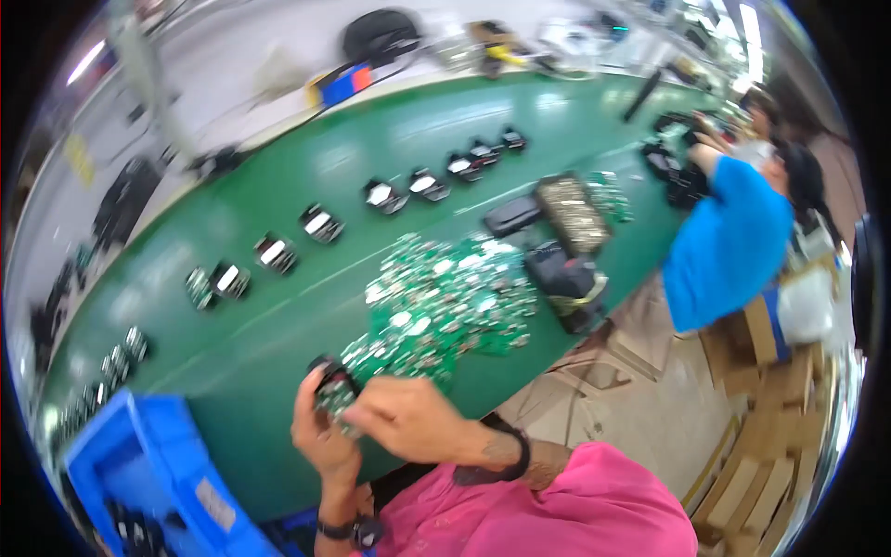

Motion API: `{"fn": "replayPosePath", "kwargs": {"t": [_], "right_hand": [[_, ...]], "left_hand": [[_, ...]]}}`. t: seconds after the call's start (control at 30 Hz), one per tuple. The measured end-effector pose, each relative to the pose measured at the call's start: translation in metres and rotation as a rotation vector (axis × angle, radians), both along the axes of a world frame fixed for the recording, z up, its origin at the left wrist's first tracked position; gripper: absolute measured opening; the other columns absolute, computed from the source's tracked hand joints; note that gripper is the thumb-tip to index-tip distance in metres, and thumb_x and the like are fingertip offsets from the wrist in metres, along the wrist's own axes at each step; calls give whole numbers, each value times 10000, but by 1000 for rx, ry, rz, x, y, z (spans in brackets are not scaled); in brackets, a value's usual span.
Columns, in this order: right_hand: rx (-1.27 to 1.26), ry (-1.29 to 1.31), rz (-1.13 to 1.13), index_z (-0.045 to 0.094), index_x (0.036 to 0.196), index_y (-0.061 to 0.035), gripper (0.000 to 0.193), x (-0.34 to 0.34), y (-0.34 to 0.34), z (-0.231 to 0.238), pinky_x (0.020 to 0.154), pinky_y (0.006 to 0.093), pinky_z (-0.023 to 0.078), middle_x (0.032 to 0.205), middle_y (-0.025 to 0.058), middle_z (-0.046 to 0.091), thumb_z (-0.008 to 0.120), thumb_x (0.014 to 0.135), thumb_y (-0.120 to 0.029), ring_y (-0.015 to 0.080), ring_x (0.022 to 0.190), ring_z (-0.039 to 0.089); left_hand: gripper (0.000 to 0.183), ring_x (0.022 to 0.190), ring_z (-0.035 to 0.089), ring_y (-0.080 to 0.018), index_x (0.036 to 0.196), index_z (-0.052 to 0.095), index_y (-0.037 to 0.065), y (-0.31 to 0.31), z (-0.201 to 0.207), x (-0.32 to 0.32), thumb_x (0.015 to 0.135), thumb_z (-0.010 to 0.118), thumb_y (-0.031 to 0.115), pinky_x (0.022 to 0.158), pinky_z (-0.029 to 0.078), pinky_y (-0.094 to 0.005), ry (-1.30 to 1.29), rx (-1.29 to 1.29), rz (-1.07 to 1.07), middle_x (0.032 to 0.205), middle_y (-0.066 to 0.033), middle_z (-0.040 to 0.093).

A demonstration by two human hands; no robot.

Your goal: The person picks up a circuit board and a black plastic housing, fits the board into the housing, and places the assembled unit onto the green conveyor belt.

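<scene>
My left hand (322, 434) is wrapped round a small black housing (327, 369), held up over the near edge of the green table. A green circuit board (335, 395) shows at the housing's open side. My right hand (408, 420) is closed, its fingertips pinched at the board's lower edge; the exact grip is blurred. Just beyond both hands spreads a large heap of loose green circuit boards (455, 297).
Several black housings (383, 196) stand in a row along the green table (297, 343). A blue bin (167, 455) with black parts is at the near left. Black cases and a brown box (571, 215) lie right of the heap. A co-worker in blue (733, 246) sits at the far right.
</scene>
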State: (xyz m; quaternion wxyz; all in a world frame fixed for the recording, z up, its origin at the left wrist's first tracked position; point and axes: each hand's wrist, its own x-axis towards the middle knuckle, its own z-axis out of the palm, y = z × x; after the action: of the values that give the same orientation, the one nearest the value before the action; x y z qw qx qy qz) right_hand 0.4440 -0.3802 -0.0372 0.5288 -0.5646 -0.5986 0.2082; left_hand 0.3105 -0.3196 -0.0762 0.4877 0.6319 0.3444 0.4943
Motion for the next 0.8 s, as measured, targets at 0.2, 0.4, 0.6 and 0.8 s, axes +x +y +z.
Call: {"fn": "replayPosePath", "kwargs": {"t": [0.2, 0.4, 0.6, 0.8], "right_hand": [[-29, 41, -92, 655, 753, -13, 128, 7, 6, 2, 491, 356, 406, 640, 99, 560, 695, 862, -68, 232, 540, 543], [-83, -20, -138, 629, 722, 9, 188, 8, 12, 2, 486, 342, 374, 621, 87, 544, 707, 863, -89, 216, 525, 510], [-168, -38, -105, 600, 697, 1, 251, 10, 16, 1, 475, 318, 366, 591, 63, 529, 737, 858, -135, 176, 511, 496], [-378, 146, -55, 621, 1122, -19, 242, 9, 19, 4, 561, 285, 442, 697, 59, 570, 670, 907, -116, 126, 603, 541]], "left_hand": [[476, 1108, 615, -207, 1337, 486, -14, 4, 13, 3, 879, 479, -144, 927, 507, -303, -76, -71, -159, 1279, -133, 574], [498, 1154, 580, -197, 1382, 428, -7, 11, 21, -16, 897, 467, -110, 903, 528, -300, -182, -294, -378, 1327, -155, 517], [373, 877, 664, -162, 1352, 410, -11, 17, 16, -13, 1005, 499, 91, 595, 573, -251, -67, -357, -310, 1225, -170, 573], [377, 733, 701, -185, 1370, 399, 17, 19, 22, -12, 1014, 480, 110, 547, 556, -241, -31, -518, -353, 1147, -161, 627]]}}
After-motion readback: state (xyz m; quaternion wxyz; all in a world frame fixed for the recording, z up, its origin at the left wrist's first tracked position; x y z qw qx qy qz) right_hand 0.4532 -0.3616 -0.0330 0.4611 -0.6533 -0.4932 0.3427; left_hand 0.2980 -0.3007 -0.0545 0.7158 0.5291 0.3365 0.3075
